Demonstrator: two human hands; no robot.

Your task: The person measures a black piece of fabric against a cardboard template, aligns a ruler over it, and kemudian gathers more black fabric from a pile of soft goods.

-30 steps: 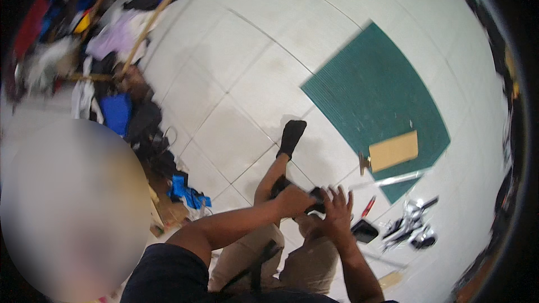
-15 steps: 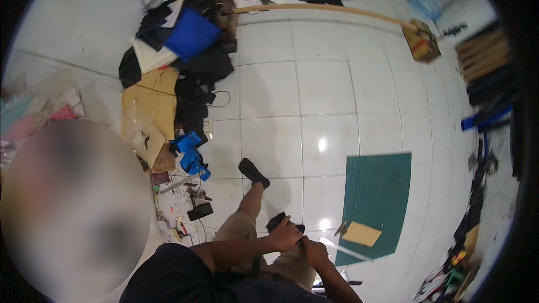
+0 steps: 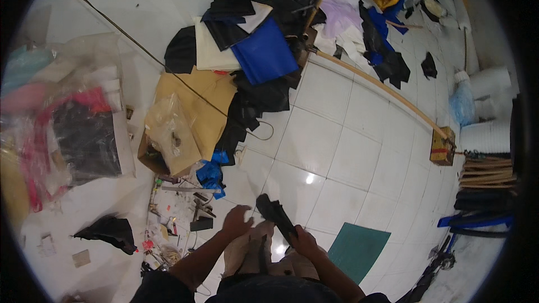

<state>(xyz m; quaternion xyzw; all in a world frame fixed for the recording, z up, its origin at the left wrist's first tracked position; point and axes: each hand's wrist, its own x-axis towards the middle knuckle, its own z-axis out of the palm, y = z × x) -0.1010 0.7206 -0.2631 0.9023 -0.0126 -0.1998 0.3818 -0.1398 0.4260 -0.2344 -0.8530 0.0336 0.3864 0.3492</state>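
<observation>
1. Now, close in, the right hand [image 3: 305,242] has its fingers curled around the lower end of a black, elongated item [image 3: 282,225], gripping it above the beige trousers [image 3: 242,253]; what exactly the item is, I cannot tell.
2. Over to the left hand [image 3: 237,221]: fingers loosely open, nothing in them, near the black item but apart from it.
3. Just left of that hand lies a dark flat rectangle [image 3: 202,224], with small tools and scraps scattered around it, many too small to make out.
4. Out to the right, a green mat [image 3: 359,252] lies on the white tiled floor [image 3: 337,176]. Well over on the left, a piece of black fabric [image 3: 109,233] sits crumpled.
5. Further up, crumpled bright-blue material [image 3: 210,178], then a clear plastic bag [image 3: 168,129] lying over brown sheets.
6. Beyond those, a blue sheet [image 3: 266,50] tops a dark pile, and a long wooden pole [image 3: 382,84] slants down to a small box [image 3: 442,148].
7. Farthest off, lilac cloth [image 3: 339,14] lies among black and white pieces.
</observation>
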